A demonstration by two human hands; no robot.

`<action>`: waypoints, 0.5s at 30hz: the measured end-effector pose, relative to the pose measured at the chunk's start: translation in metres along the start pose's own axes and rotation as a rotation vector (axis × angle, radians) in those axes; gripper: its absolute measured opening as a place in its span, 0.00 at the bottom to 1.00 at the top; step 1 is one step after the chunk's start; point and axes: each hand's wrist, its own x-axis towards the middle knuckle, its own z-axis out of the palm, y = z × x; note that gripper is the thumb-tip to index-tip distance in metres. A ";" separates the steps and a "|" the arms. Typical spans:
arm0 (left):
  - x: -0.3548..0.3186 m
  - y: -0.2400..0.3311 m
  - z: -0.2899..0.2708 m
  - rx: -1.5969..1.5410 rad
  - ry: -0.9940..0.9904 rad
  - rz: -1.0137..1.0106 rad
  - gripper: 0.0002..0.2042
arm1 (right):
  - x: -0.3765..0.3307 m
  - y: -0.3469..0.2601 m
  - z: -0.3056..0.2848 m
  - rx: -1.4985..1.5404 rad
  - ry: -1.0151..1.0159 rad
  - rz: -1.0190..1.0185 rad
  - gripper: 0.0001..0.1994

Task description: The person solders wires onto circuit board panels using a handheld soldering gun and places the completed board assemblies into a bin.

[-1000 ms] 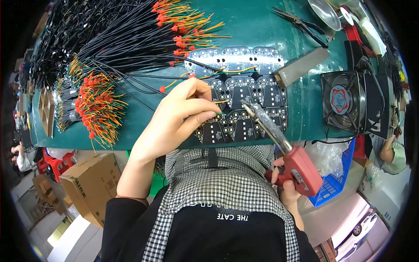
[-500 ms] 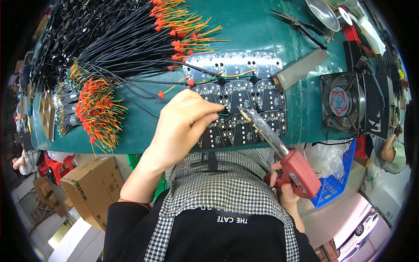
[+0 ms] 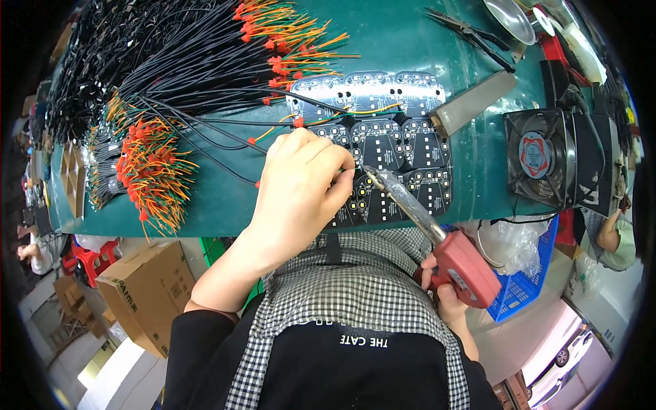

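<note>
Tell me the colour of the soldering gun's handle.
Red, in the head view: the soldering gun, held in the right hand.

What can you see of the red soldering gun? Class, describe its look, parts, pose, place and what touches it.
The soldering gun has a red plastic-looking pistol body and a long metallic barrel, seemingly wrapped in clear film. The right hand holds its grip, below the green table's near edge. The barrel slants up and left, its tip reaching the black circuit boards right beside the left hand's fingertips. Whether the tip touches a board cannot be told.
</note>
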 end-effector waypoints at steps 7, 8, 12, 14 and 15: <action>0.001 0.001 0.001 0.012 -0.003 -0.018 0.06 | -0.005 0.017 -0.015 -0.053 -0.038 -0.018 0.37; 0.002 0.001 0.001 0.010 -0.016 -0.027 0.06 | -0.005 0.020 -0.018 -0.068 -0.063 -0.054 0.36; 0.003 0.003 0.000 0.023 -0.019 -0.026 0.06 | -0.004 0.021 -0.024 -0.612 -0.146 -0.245 0.34; 0.003 0.004 -0.001 0.038 -0.036 -0.056 0.06 | -0.008 0.014 -0.017 -0.142 -0.074 -0.078 0.33; 0.004 0.004 -0.002 0.039 -0.026 -0.047 0.06 | -0.009 0.010 -0.013 -0.158 -0.069 -0.058 0.33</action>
